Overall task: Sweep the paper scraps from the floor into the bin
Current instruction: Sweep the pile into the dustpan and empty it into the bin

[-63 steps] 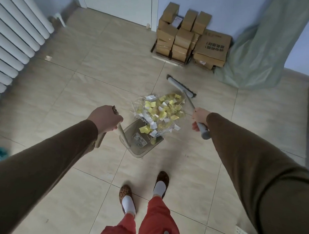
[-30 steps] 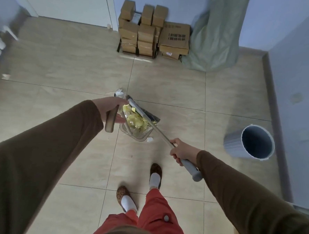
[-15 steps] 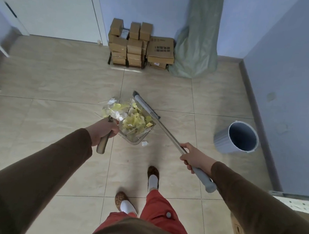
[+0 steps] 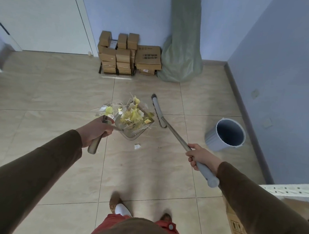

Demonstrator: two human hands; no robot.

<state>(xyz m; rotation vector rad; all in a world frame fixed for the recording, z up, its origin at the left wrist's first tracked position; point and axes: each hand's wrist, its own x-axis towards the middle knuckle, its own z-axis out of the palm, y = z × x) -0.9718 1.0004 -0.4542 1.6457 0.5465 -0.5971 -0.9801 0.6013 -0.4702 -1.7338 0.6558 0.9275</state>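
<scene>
Carrying step: left hand is closed around the dustpan handle, pan lifted mid-frame and heaped with yellow and white paper scraps, while right hand is wrapped tight on the broom handle, head trailing beside the pan. 1 stray scrap lies on the floor just below the pan; the bin stands open at right-center near the wall. Next move likely needs swinging the pan level over the bin, tipping it, then sweeping up the stray.

The dustpan with paper scraps in it sits left of the broom. The bin stands on the floor further right, near the wall. One scrap lies on the floor below the dustpan.
</scene>
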